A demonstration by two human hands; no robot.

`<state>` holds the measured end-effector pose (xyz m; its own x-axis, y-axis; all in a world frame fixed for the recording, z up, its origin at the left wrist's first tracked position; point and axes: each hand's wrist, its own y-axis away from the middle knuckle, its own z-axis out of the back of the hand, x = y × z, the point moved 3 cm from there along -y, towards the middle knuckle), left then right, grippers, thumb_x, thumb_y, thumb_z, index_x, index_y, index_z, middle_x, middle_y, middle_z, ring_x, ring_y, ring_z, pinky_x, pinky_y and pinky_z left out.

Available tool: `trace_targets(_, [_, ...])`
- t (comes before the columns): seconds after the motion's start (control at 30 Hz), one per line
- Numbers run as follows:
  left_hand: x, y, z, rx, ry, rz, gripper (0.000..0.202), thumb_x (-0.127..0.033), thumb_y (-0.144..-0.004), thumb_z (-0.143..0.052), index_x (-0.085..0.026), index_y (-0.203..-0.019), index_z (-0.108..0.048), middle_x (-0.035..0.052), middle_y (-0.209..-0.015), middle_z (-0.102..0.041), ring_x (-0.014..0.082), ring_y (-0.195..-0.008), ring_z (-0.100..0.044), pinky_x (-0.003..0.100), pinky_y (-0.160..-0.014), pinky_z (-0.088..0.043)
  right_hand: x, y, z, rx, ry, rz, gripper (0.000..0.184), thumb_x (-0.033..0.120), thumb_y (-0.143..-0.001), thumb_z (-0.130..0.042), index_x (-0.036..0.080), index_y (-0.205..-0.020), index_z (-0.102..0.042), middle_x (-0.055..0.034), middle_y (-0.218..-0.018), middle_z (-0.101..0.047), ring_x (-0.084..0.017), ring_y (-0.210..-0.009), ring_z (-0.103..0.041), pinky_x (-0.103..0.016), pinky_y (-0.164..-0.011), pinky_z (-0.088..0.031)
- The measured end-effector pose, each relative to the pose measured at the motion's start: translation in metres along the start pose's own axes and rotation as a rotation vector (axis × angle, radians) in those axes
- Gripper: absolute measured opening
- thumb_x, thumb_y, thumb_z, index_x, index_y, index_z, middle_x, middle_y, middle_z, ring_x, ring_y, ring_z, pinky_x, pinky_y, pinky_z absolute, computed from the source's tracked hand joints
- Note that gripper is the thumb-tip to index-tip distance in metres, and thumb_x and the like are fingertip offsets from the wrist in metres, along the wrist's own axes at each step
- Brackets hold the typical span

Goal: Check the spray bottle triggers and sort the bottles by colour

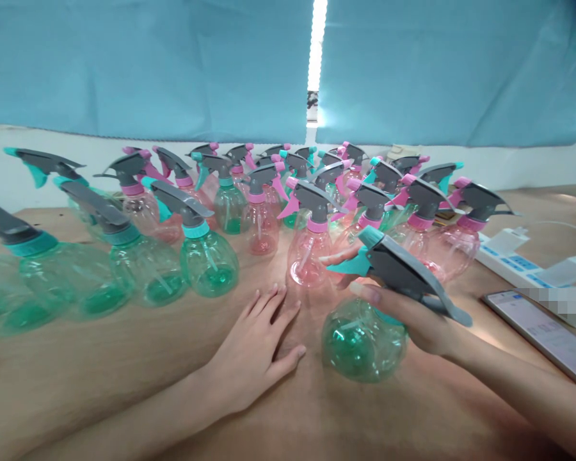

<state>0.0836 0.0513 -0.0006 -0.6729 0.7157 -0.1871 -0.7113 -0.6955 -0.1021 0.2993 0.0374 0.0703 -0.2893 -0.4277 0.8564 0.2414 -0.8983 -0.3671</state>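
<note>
My right hand [413, 317] is wrapped round the neck of a green spray bottle [362, 339] with a grey head and teal trigger [403, 269], tilted towards me just above the wooden table [125, 384]. One finger reaches over the trigger. My left hand [254, 349] lies flat on the table with fingers stretched out, holding nothing, just left of that bottle. A pink spray bottle [310, 253] stands right behind both hands.
Several green spray bottles [206, 256] stand at the left and several pink ones [432, 237] at the back and right. A white power strip [513, 262] and a phone [542, 333] lie at the right. Blue curtains [148, 64] hang behind.
</note>
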Motion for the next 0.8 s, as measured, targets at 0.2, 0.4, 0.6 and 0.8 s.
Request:
trace_targets(0.2, [-0.0008,-0.0002,0.0002,0.002,-0.005,-0.009,0.056,-0.047,-0.095,-0.049,-0.017,-0.142,-0.043,0.0151,-0.151,-0.036,0.0314,-0.141,-0.027,0.053,-0.111,-0.024,-0.0017,0.0001,0.0001,-0.005,0.009,-0.006,0.022,0.039,-0.09,-0.057,0.028,-0.108,-0.065,-0.0031,-0.095,-0.072,-0.02,-0.096,-0.067,-0.032,-0.08,-0.053])
trace_targets(0.4, [-0.0003,0.0001,-0.0002,0.008,-0.02,-0.006,0.057,-0.048,-0.095,-0.049,-0.017,-0.142,-0.043,0.0149,-0.15,-0.037,0.0303,-0.14,-0.028,0.052,-0.112,-0.024,-0.0017,0.0012,0.0001,-0.007,0.05,-0.017,0.021,0.039,-0.091,-0.056,0.028,-0.105,-0.066,-0.0032,-0.094,-0.071,-0.021,-0.097,-0.066,-0.035,-0.083,-0.053])
trace_targets(0.6, [-0.0003,-0.0004,-0.0001,-0.003,0.001,0.001,0.057,-0.047,-0.094,-0.05,-0.017,-0.142,-0.043,0.0141,-0.15,-0.037,0.0311,-0.14,-0.028,0.052,-0.112,-0.024,-0.0066,0.0034,0.0045,-0.047,0.096,-0.006,0.016,0.038,-0.088,-0.059,0.027,-0.095,-0.069,-0.0012,-0.092,-0.073,-0.021,-0.087,-0.068,-0.034,-0.077,-0.053])
trace_targets(0.8, [-0.001,-0.0002,0.0003,0.003,0.007,-0.004,0.057,-0.048,-0.095,-0.049,-0.016,-0.141,-0.044,0.0152,-0.151,-0.036,0.0317,-0.14,-0.027,0.052,-0.112,-0.024,-0.0068,0.0019,0.0057,-0.06,0.179,-0.07,0.019,0.044,-0.085,-0.062,0.028,-0.092,-0.069,-0.0002,-0.078,-0.068,-0.022,-0.076,-0.065,-0.033,-0.065,-0.051])
